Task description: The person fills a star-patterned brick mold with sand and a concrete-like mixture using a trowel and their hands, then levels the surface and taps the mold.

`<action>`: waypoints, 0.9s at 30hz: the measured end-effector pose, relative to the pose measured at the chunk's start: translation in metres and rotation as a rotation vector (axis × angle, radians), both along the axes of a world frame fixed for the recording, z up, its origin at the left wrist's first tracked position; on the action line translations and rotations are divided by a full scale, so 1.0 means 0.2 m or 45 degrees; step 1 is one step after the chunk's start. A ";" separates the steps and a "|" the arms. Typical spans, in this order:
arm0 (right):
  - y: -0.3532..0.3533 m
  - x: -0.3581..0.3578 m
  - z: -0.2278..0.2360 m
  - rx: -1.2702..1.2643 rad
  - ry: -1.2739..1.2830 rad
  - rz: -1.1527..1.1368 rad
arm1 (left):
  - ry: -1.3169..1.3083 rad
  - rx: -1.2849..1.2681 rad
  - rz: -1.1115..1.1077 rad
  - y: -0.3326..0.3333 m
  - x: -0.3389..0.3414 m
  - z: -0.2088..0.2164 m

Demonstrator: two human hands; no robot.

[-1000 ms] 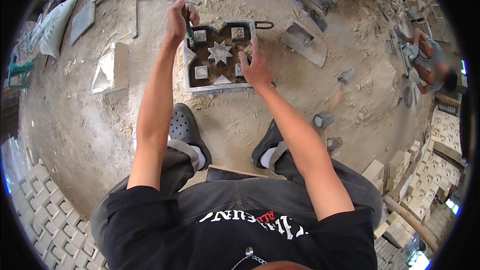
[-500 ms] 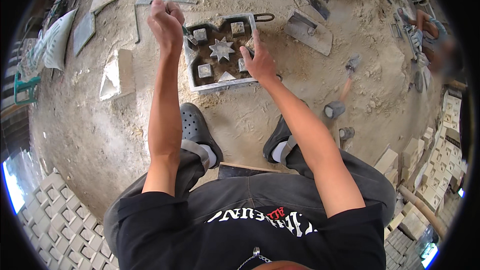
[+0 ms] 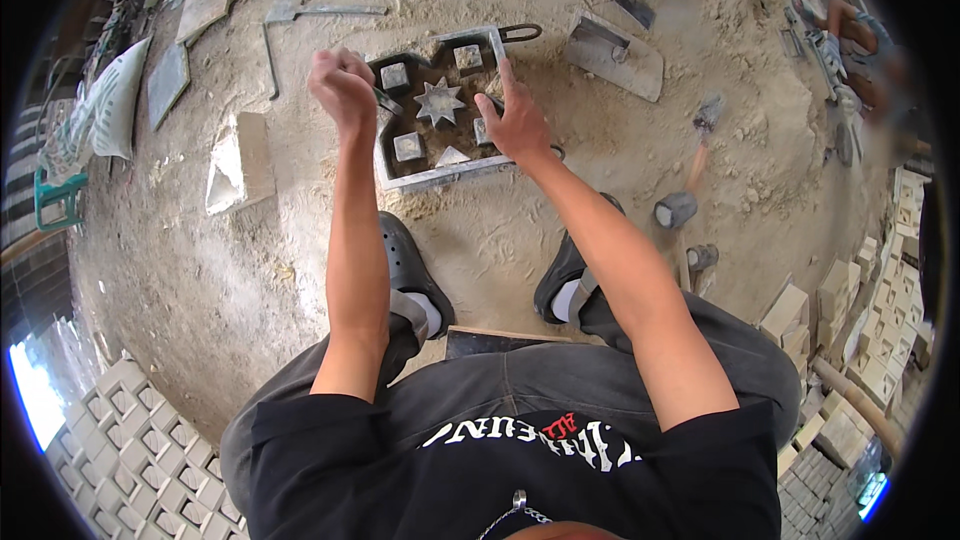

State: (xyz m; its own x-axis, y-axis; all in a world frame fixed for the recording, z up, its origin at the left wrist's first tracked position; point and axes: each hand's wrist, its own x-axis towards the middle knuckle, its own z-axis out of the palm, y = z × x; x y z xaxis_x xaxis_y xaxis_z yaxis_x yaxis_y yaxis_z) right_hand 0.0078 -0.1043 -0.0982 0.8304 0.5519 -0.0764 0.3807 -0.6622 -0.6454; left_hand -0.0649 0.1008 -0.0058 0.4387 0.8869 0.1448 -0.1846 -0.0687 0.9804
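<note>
A square grey metal mould [image 3: 440, 180] lies on the sandy ground before my feet. In it stand a star-shaped block [image 3: 439, 102] and several square blocks, one of them a near-left block [image 3: 408, 147], with dark material around them. My left hand [image 3: 345, 90] is closed in a fist at the mould's left side. From it sticks a small tool with a narrow flat blade [image 3: 388, 101], pointing at the mould's left rim; its handle is hidden. My right hand [image 3: 520, 122] rests on the mould's right rim, index finger stretched out and thumb apart over the inside.
To the right lie a flat float with a handle [image 3: 615, 58], a mallet [image 3: 676, 208] and a brush-like tool [image 3: 707, 115]. Left are a pale block [image 3: 240, 162], a bent metal rod [image 3: 268, 60], plates and a white sack [image 3: 112, 100]. Pale cast blocks stack at lower left and right. Another person sits far right.
My left hand has come down toward me and slightly right, bringing the tool's blade lower along the mould's left rim. My right hand stays on the right rim.
</note>
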 end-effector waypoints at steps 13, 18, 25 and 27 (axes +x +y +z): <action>0.00 -0.02 -0.02 -0.038 -0.007 0.031 | 0.171 0.181 -0.059 -0.01 0.04 -0.19; 0.01 0.00 -0.01 -0.036 0.036 0.013 | 0.038 -0.004 0.100 -0.05 0.03 -0.07; 0.01 -0.02 0.05 -0.049 0.101 -0.006 | 0.098 0.189 0.216 -0.07 0.07 -0.15; 0.01 0.00 0.10 -0.118 0.115 0.001 | 0.148 0.274 0.183 -0.07 0.11 -0.17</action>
